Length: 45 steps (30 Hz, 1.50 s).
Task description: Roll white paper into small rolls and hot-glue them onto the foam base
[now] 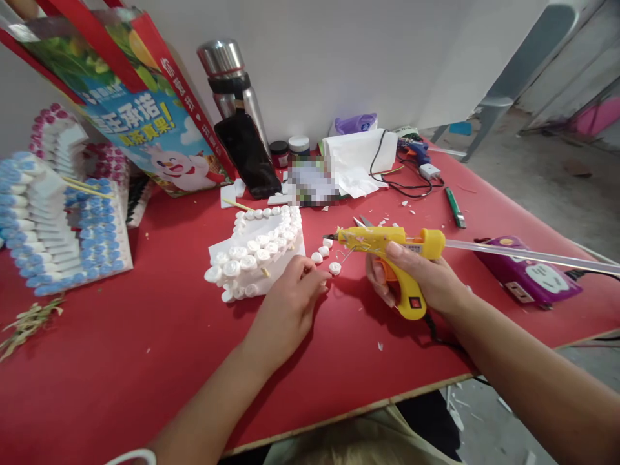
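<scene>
My right hand point(411, 274) grips a yellow hot glue gun point(409, 284) by its handle, fingers around the orange trigger. Its nozzle points left, and a long clear glue stick point(523, 253) sticks out of the back. My left hand point(295, 294) is closed with its fingertips together on the table; what they hold, if anything, is hidden. Right beside those fingertips lies a small white rosette point(334, 268), with a few more loose rosettes point(316, 258) behind it. To the left of this hand stands a white board model point(285, 261) edged with rows of white rosettes point(248, 263).
Blue-and-white and pink rosette models point(101, 226) stand at the left by a shopping bag point(159, 129). A phone point(247, 155) leans on a steel flask point(227, 77). Scissors point(363, 221) lie behind the glue gun. A green cutter point(455, 208) and purple power strip point(527, 271) are at right.
</scene>
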Tool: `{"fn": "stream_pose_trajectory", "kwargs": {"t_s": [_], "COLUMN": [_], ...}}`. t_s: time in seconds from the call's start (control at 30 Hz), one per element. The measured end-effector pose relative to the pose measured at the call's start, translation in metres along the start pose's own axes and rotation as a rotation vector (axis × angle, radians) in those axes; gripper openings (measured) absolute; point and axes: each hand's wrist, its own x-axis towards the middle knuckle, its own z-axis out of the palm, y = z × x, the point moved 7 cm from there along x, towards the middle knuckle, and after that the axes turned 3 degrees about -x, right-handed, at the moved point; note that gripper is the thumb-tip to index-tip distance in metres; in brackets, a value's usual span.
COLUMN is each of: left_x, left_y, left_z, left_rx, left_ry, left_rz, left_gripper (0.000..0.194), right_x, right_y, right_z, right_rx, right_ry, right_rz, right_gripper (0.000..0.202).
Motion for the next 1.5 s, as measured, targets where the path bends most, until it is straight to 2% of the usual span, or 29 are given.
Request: {"fn": "stream_pose_trajectory", "kwargs": {"t_s": [0.1,0.2,0.27,0.47,0.6,0.8,0.97,1.23,1.5], "left_x": [-0.001,-0.003,-0.004,-0.003,-0.003,-0.004,-0.004,-0.003,-0.002], "left_y": [-0.015,-0.025,-0.027,-0.025,-0.029,-0.036,-0.039,-0.039,-0.041], "left_z": [-0.005,0.001,0.004,0.010,0.016,0.019,0.017,0.019,0.019], "left_rx": [-0.473,-0.822,-0.966,-1.268,-1.481,-1.600,-1.619,-1.620,-1.601], "left_ry": [0.100,0.147,0.174,0.220,0.228,0.290,0.353,0.294,0.302], "left_rz": [-0.268,-0.451,-0.490,-0.523,-0.589,-0.651,-0.675,-0.637,-0.643], "left_gripper": [0.013,0.023,0.027,0.021,0.022,0.020,0.019,0.016,0.016], "right_x": [0.000,0.000,-0.001,-0.003,-0.004,-0.004,-0.004,-0.005,-0.005], "right_y": [0.000,0.001,0.002,0.005,0.006,0.004,0.002,0.005,0.005], "right_z": [0.000,-0.001,-0.002,0.004,0.004,0.007,0.008,0.010,0.010], "right_rx": [0.002,-0.010,-0.006,0.019,0.015,0.003,-0.063,-0.125,-0.167], "right_ry": [-0.001,-0.008,-0.019,-0.126,-0.128,-0.176,-0.121,-0.141,-0.133], "right_rz": [0.006,0.007,0.006,-0.004,-0.009,-0.028,-0.018,-0.024,-0.015], "right_gripper": [0.049,0.048,0.047,0.048,0.044,0.046,0.047,0.052,0.052]}}
